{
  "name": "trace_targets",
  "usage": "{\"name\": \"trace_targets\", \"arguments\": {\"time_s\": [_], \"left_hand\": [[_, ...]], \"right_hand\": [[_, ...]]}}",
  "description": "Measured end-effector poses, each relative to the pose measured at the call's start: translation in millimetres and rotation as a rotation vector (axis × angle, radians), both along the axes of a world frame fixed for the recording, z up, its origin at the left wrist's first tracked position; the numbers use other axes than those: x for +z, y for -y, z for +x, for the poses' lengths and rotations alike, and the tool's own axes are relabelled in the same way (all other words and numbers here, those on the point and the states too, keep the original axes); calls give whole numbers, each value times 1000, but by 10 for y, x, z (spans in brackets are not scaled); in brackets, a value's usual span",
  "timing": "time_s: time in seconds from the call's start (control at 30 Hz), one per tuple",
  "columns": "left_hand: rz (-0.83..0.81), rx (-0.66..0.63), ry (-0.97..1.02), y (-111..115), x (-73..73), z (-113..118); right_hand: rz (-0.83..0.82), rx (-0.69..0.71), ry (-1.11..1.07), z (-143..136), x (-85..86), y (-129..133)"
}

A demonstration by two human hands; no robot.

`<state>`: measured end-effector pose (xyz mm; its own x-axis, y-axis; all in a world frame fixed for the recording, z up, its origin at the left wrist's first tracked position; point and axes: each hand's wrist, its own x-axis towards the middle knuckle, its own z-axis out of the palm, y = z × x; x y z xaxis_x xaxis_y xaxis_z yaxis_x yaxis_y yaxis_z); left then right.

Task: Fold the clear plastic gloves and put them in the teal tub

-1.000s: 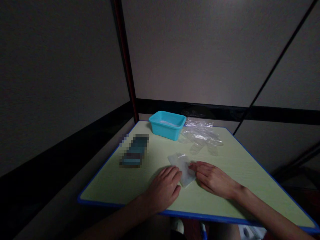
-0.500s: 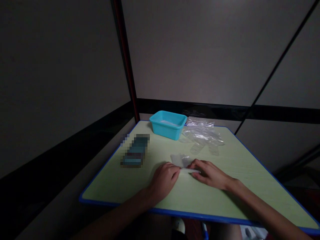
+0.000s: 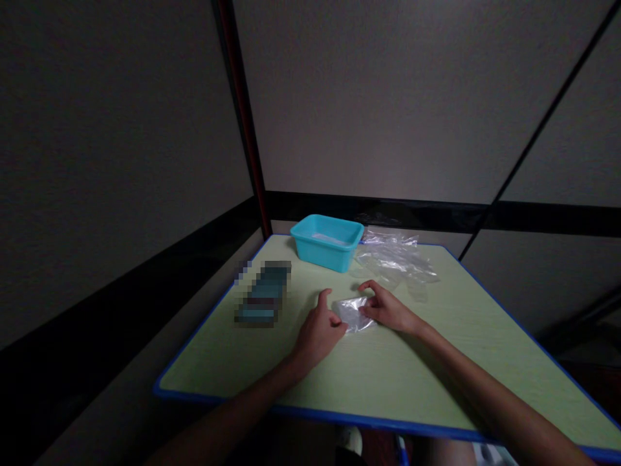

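Note:
A small folded piece of clear plastic film point(image 3: 354, 313) lies flat on the pale green table point(image 3: 233, 369). My left hand point(image 3: 317, 333) is at its left side, with thumb and index finger apart and the thumb at the film's lower left corner. On the right side, my right hand point(image 3: 391, 312) has its thumb on the film and its index finger raised and curved away. Neither hand closes round the film. Further back on the right, crumpled clear plastic point(image 3: 395, 255) is spread out on the table.
A turquoise basket point(image 3: 323, 254) stands at the back of the table, with something pale inside. A pixelated dark, flat object point(image 3: 266, 294) lies at the left. The table has a blue edge and walls behind and to the left.
Both hands have opened from their hold on the film's near edge. The film now lies as a more compact, flatter piece, and my right hand has moved slightly up and left.

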<state>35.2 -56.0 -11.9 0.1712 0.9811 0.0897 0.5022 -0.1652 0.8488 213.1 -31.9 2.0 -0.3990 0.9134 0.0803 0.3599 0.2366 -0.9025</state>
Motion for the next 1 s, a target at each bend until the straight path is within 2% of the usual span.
{"name": "trace_targets", "arguments": {"time_s": [0.1,0.27,0.33,0.4,0.47,0.53,0.67,0.8,0.9,1.0], "left_hand": [[-14,10,-2,-17,-3,5],[-14,-4,58,-17,-4,-2],[-12,-10,80,-13,-11,-5],[-3,-18,97,-10,-21,-6],[8,-26,108,-8,-27,-6],[4,-30,112,-7,-26,-7],[-24,-35,90,-19,-20,-17],[-12,-56,32,1,-3,-45],[165,-77,-130,96,49,-77],[434,-249,-387,226,104,-122]], "right_hand": [[43,-63,20,-16,-28,-25],[359,-243,59,-11,88,90],[482,-159,188,-11,154,175],[573,19,365,-24,187,251],[611,183,527,-48,169,301],[601,270,649,-72,110,320],[554,315,771,-91,-19,306],[552,312,807,-83,-42,299],[583,292,809,-81,-14,315],[632,272,797,-81,-3,333]]}}
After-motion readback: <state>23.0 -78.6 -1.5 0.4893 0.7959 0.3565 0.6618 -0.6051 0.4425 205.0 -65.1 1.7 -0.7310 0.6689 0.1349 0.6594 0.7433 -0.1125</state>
